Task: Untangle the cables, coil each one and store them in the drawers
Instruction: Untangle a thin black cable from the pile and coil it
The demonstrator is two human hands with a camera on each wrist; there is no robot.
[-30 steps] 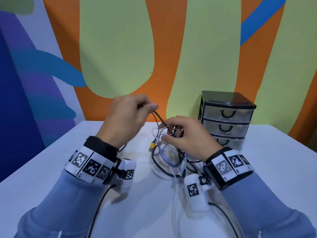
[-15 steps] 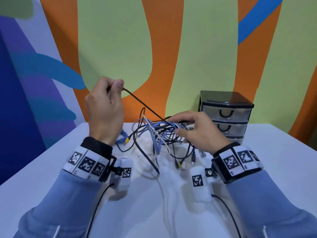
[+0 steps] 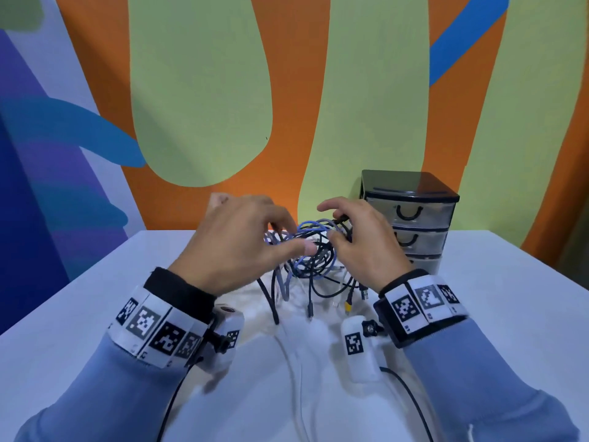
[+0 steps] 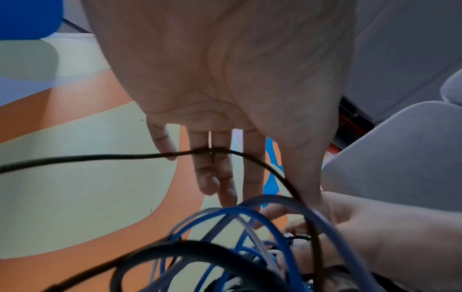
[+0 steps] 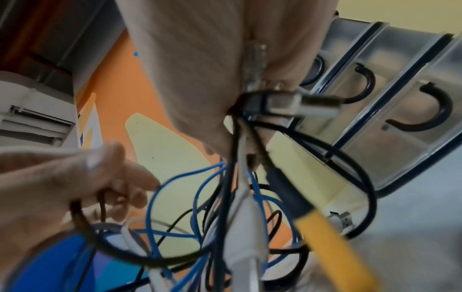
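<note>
You were barely into the job at this point. The tangle of cables (image 3: 314, 253) hung as one knotted bundle of blue, black and white leads, lifted off the white desk (image 3: 95, 314) just left of the drawer unit (image 3: 411, 218), with several plug ends dangling from it toward the desk. Your right hand (image 3: 363, 247), nearest the drawer unit, had its fingers curled round the top of the bundle; from the right wrist you could see a handful of strands gathered against the palm and a yellow-ended plug (image 5: 332, 233) swinging below. Your left hand (image 3: 236, 247), on the far side of the tangle from the drawer unit, had straight, spread fingers; a thin black cable (image 4: 100, 158) crossed in front of them, and whether they were pinching it I cannot tell. No cable looked freed from the rest, none was coiled, and all three drawers appeared pushed in. By my reading, everything remained: pulling out each lead in turn, winding it, opening a drawer and putting it away.
</note>
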